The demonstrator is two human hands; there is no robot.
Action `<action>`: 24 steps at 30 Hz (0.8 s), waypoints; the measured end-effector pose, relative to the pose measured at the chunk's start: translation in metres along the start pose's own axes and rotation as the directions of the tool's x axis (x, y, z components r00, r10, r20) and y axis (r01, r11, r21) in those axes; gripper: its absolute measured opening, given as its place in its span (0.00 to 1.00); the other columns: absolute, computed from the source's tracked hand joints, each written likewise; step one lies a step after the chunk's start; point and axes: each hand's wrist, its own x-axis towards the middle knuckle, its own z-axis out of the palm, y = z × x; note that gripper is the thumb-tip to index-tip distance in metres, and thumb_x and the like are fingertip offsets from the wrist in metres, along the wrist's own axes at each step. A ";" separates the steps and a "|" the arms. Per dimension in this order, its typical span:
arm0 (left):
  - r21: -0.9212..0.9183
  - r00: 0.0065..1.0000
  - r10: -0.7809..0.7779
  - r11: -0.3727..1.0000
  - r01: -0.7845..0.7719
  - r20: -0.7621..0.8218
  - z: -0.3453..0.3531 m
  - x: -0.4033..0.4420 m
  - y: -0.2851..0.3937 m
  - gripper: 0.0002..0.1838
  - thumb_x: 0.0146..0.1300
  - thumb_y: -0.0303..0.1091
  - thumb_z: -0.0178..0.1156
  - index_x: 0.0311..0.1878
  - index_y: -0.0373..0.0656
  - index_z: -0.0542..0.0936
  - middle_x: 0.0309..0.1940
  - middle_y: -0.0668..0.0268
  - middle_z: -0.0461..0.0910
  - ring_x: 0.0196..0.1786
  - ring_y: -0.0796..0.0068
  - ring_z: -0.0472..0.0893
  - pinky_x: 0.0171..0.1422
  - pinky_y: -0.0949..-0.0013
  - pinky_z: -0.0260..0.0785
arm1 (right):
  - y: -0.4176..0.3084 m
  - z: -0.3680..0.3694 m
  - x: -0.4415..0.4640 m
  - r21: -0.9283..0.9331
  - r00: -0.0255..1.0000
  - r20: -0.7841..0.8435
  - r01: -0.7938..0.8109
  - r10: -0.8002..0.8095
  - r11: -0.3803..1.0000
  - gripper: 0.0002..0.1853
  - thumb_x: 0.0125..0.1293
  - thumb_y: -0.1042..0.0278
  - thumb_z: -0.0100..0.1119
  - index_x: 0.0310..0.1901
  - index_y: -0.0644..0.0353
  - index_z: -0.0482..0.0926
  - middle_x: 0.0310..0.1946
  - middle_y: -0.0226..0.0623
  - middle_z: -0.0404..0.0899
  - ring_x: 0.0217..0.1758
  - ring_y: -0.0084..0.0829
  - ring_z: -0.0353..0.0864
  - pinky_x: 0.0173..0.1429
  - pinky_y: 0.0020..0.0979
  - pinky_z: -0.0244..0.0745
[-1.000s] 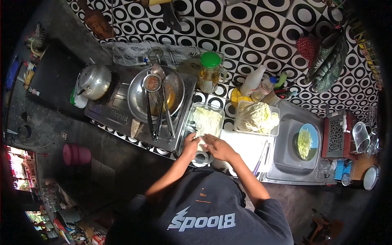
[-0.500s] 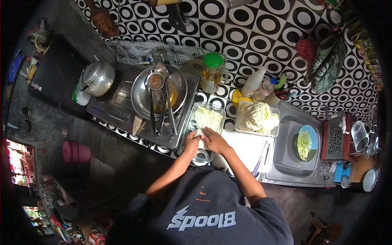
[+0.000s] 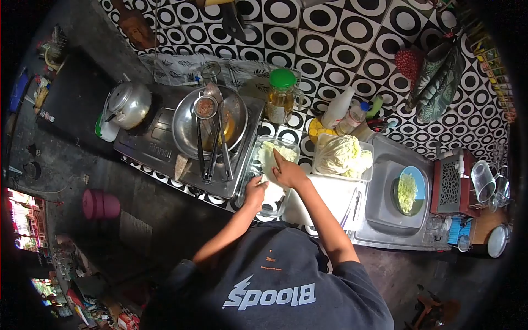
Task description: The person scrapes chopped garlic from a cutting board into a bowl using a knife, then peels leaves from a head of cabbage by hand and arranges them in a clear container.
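A clear plastic container [image 3: 279,210] stands on the tiled counter in front of me, with pale green cabbage leaves [image 3: 268,147] in its far part. My left hand [image 3: 254,193] is at the container's near left side, its fingers curled and the thumb against the lower end of a leaf. Over the leaves, my right hand [image 3: 290,171] has its index finger stretched forward along the leaf. The other right fingers are bent and partly hidden. To the right, a cabbage head [image 3: 340,155] rests in a second clear container [image 3: 352,177].
A white cutting board [image 3: 324,193] lies right of my hands, with a knife [image 3: 350,210] on it. In the sink [image 3: 379,217] is a blue bowl [image 3: 421,187] of cut cabbage [image 3: 407,193]. A wok [image 3: 184,135] with utensils and a kettle [image 3: 130,104] stand on the stove [image 3: 159,146].
My right hand has moved forward and away from my left hand, its index finger now stretched out over the leaves. My left hand stays at nearly the same place.
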 end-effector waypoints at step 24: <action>-0.155 0.971 -0.157 0.970 0.186 0.182 0.000 -0.014 0.015 0.32 0.61 0.20 0.61 0.69 0.39 0.63 0.50 0.58 0.79 0.45 0.64 0.84 0.40 0.63 0.78 | 0.014 0.029 0.006 0.014 0.998 -0.062 0.025 -0.024 1.000 0.34 0.75 0.47 0.40 0.72 0.67 0.60 0.72 0.58 0.59 0.70 0.53 0.66 0.72 0.43 0.63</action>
